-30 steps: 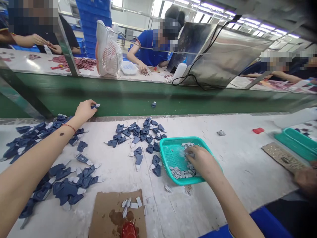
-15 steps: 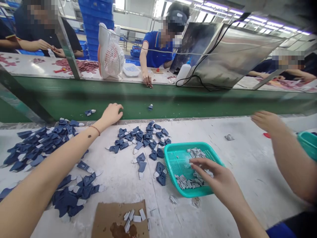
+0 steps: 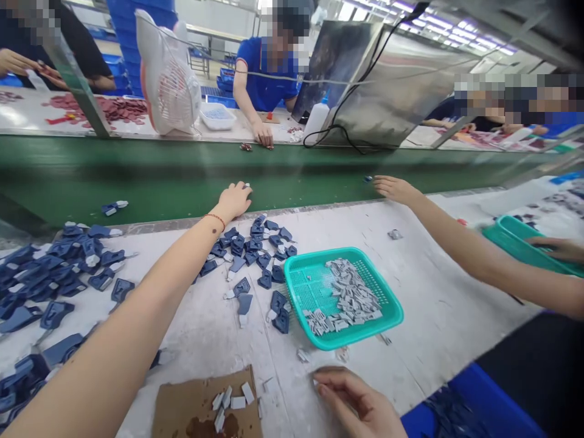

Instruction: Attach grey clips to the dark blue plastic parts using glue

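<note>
Left arm stretches long and diagonal from bottom left, palm down, left hand (image 3: 235, 201) low over the green belt (image 3: 301, 173), fingers bent forward. A pale bit (image 3: 247, 185) peeks past its fingertips; the rest sits under the hand, so whether the fingers are clamped on it can't be told. Right hand (image 3: 360, 398) sits low at the bottom edge, just below the teal basket (image 3: 310, 295), thumb and forefinger pinched together on a tiny pale piece (image 3: 315, 382), mostly covered by the tips. Hands are well apart. Grey pieces (image 3: 353, 295) lie heaped in the basket; blue parts (image 3: 59, 261) with white tabs lie on the white table (image 3: 433, 304), some hidden behind the left forearm. Cardboard (image 3: 177, 401) with loose pale strips (image 3: 238, 402) is cut off at the bottom, its brown stain too. Right wrist is out of frame. A co-worker's hand (image 3: 396, 189) reaches over the belt from the right, near a small blue piece (image 3: 367, 179).
</note>
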Demonstrator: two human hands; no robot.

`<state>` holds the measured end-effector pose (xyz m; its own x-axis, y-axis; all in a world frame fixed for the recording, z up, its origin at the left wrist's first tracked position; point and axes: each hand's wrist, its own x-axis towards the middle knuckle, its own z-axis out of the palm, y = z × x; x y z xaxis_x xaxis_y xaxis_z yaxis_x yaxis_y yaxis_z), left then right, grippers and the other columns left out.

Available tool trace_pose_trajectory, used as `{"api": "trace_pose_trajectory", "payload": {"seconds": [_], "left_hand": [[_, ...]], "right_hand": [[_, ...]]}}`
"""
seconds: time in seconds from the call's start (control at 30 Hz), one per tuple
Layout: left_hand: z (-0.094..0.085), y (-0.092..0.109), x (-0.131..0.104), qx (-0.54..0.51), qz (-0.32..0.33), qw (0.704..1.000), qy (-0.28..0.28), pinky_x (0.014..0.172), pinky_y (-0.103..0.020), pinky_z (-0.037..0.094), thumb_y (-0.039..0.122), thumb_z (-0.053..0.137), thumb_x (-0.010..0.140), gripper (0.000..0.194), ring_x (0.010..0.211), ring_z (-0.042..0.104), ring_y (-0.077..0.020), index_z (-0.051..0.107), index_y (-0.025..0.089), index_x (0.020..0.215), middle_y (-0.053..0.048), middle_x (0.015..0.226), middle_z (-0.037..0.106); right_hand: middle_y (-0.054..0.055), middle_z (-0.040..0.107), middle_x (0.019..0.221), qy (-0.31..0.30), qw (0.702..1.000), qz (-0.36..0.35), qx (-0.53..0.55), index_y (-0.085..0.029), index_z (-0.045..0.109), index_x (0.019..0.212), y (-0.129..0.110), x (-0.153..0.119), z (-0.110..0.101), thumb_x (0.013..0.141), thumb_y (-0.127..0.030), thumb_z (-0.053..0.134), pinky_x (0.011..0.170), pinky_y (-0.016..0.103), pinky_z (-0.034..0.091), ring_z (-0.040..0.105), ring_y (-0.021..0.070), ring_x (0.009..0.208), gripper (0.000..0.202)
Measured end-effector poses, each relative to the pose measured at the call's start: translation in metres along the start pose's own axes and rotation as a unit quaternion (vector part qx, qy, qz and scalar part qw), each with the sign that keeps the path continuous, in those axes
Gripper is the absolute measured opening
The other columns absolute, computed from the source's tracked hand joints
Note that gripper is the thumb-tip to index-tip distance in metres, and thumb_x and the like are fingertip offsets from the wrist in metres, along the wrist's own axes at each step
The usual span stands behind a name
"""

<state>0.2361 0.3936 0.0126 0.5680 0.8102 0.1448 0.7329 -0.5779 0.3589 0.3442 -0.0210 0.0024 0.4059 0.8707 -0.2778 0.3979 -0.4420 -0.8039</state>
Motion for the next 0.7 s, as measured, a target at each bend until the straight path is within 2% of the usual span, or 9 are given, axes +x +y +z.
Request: {"api": "trace_pose_trajectory", "payload": {"seconds": [0.2,0.3,0.4,0.5,0.6,0.7], "left_hand": [[-0.005,-0.01,-0.006,-0.095,-0.096,0.99,0.036,0.099,-0.053,0.046,0.028,0.062,0.092,0.027,0.117,0.057,-0.0276,0.063,0.015,0.115,-0.01,0.126,0.061],[-0.016,-0.017,-0.015,-0.188,-0.14,0.97,0.066,0.097,-0.049,0.048,0.017,0.064,0.088,0.022,0.111,0.061,-0.0262,0.063,0.014,0.11,-0.01,0.115,0.066],[-0.032,-0.02,-0.028,-0.312,-0.188,0.927,0.093,0.084,-0.037,0.055,0.008,0.055,0.088,0.028,0.09,0.069,-0.02,0.057,0.013,0.116,-0.011,0.103,0.07],[-0.053,-0.018,-0.05,-0.436,-0.212,0.869,0.101,0.072,-0.026,0.056,0.008,0.053,0.088,0.024,0.075,0.069,-0.0128,0.059,0.013,0.111,-0.01,0.102,0.072],[-0.071,-0.011,-0.085,-0.524,-0.214,0.819,0.097,0.067,-0.022,0.054,0.01,0.06,0.083,0.016,0.07,0.067,-0.01,0.065,0.012,0.098,-0.01,0.101,0.073],[-0.083,-0.001,-0.125,-0.576,-0.214,0.785,0.082,0.068,-0.021,0.054,0.009,0.063,0.081,0.01,0.072,0.067,-0.0106,0.068,0.011,0.089,-0.01,0.098,0.073]], "right_hand": [[0.009,0.072,0.095,0.034,0.999,-0.031,-0.012,-0.023,0.078,0.089,0.011,-0.003,0.001,0.085,-0.038,0.061,0.075,0.027,0.057,0.07,0.0221,0.087,0.023],[0.009,0.073,0.097,0.056,0.998,-0.025,-0.027,-0.023,0.076,0.095,0.012,-0.008,-0.001,0.087,-0.04,0.059,0.078,0.029,0.056,0.069,0.0227,0.091,0.025],[0.008,0.072,0.095,0.077,0.994,-0.039,-0.066,-0.022,0.073,0.1,0.01,-0.015,-0.001,0.089,-0.041,0.058,0.076,0.029,0.056,0.069,0.0216,0.086,0.026],[0.005,0.069,0.091,0.1,0.985,-0.066,-0.123,-0.024,0.071,0.102,0.008,-0.02,0.004,0.089,-0.043,0.06,0.071,0.029,0.055,0.066,0.0199,0.077,0.025],[0.005,0.068,0.091,0.117,0.975,-0.088,-0.165,-0.025,0.071,0.1,0.01,-0.023,0.012,0.089,-0.043,0.06,0.065,0.028,0.054,0.065,0.0199,0.073,0.024],[0.006,0.068,0.095,0.119,0.971,-0.107,-0.176,-0.025,0.07,0.097,0.013,-0.024,0.018,0.092,-0.043,0.057,0.065,0.028,0.054,0.066,0.0199,0.074,0.023]]}}
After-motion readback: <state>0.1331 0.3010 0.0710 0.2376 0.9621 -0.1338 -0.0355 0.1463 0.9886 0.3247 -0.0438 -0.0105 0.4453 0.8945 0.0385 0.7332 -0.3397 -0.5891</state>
